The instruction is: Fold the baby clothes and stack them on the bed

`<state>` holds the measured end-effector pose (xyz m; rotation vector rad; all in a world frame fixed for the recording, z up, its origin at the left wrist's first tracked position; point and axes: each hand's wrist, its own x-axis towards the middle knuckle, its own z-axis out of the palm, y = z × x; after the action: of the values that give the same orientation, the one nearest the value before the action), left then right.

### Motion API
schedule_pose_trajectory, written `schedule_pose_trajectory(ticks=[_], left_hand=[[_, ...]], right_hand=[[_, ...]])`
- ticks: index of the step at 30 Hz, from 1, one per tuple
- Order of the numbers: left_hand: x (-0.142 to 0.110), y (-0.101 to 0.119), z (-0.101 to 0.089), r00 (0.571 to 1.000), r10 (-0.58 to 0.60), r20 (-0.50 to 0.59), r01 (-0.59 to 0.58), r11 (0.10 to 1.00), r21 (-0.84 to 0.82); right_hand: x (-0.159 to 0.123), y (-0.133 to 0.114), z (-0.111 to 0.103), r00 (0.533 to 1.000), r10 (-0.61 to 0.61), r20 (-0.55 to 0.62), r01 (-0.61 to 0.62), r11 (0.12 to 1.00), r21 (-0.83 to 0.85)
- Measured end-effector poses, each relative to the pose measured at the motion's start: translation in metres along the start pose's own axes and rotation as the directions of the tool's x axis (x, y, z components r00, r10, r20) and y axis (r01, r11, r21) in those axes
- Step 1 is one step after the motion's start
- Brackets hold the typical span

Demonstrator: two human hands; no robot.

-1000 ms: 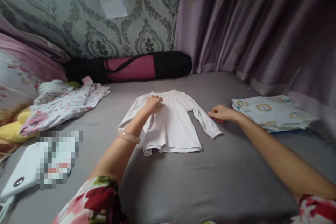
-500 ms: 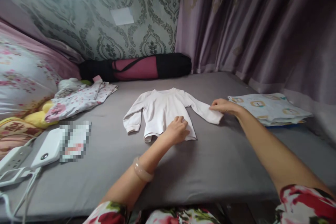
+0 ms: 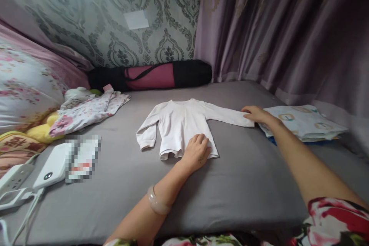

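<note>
A small white long-sleeved shirt [image 3: 181,123] lies flat on the grey bed sheet [image 3: 230,184], neck toward the wall. My left hand [image 3: 197,150] rests flat on the shirt's bottom hem, fingers spread, with a pale bangle on the wrist. My right hand [image 3: 255,114] pinches the cuff of the shirt's right sleeve, which is stretched straight out to the right. The shirt's left sleeve hangs bent beside the body.
A folded stack of patterned cloths [image 3: 305,123] lies right of the sleeve. A floral garment [image 3: 89,109] and soft toys sit at left, beside a floral pillow [image 3: 25,92]. A white power bank [image 3: 49,173] and power strip [image 3: 13,178] lie near left. A rolled black-and-pink bag [image 3: 152,75] lines the wall.
My left hand slid from the shirt's shoulder down to the bottom hem. My right hand pulled the right sleeve from angled downward to straight out sideways.
</note>
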<state>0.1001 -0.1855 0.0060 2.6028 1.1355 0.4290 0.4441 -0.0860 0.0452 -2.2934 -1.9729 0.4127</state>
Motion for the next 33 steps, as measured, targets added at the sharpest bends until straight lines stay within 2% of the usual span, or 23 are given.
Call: schedule_pose_trajectory(ticks=[4, 10, 12, 14, 16, 17, 22, 27, 33], left_hand=[[-0.001, 0.0, 0.002, 1.0, 0.019, -0.009, -0.019, 1.0, -0.004], [0.0, 0.005, 0.004, 0.997, 0.074, 0.013, -0.073, 0.996, -0.045], [0.001, 0.006, 0.005, 0.996, 0.084, 0.036, -0.083, 0.996, -0.037], [0.001, 0.006, 0.005, 0.994, 0.093, 0.05, -0.092, 0.995, -0.028], [0.002, 0.006, 0.006, 0.993, 0.108, 0.052, -0.106, 0.994, -0.027], [0.002, 0.005, 0.007, 0.992, 0.116, 0.051, -0.114, 0.993, -0.029], [0.001, 0.002, 0.009, 0.989, 0.141, 0.05, -0.141, 0.99, -0.011], [0.001, 0.002, 0.009, 0.989, 0.137, 0.049, -0.136, 0.991, -0.017], [0.0, 0.001, 0.009, 0.99, 0.134, 0.045, -0.131, 0.99, -0.048]], right_hand=[[-0.012, -0.015, 0.026, 0.988, 0.108, -0.109, -0.136, 0.946, -0.295], [-0.022, -0.053, 0.033, 0.95, 0.139, -0.28, -0.251, 0.872, -0.419], [-0.017, -0.072, 0.036, 0.951, 0.071, -0.3, -0.191, 0.899, -0.394], [-0.006, -0.094, 0.044, 0.963, -0.068, -0.262, -0.022, 0.945, -0.326], [0.008, -0.117, 0.056, 0.955, -0.201, -0.217, 0.146, 0.959, -0.245], [0.016, -0.128, 0.063, 0.955, -0.228, -0.189, 0.189, 0.961, -0.204], [0.041, -0.168, 0.092, 0.976, -0.2, -0.081, 0.196, 0.979, -0.056], [0.04, -0.171, 0.102, 0.98, -0.172, -0.103, 0.171, 0.985, -0.016], [0.028, -0.145, 0.098, 0.993, -0.063, -0.102, 0.058, 0.997, -0.055]])
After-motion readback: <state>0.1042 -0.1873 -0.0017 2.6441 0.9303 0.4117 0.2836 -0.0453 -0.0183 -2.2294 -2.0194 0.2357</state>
